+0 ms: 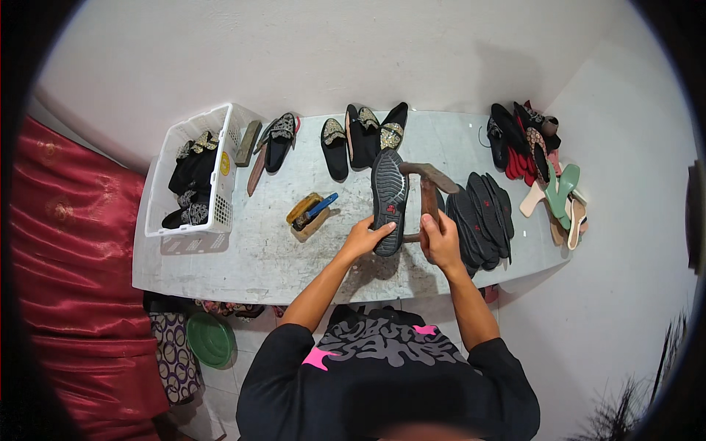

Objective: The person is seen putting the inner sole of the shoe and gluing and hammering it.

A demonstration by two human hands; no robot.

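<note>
Left hand gripping the near end of a black shoe sole held tread-up over the table, right hand closed around a brown wooden-handled tool just right of it, stacked black soles further right, embellished flats along the far edge.

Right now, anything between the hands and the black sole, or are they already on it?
Nothing visible in between. The left hand already grips the black sole at its near end, tread side up. The right hand grips the brown hammer-like tool just right of it, above the table.
</note>
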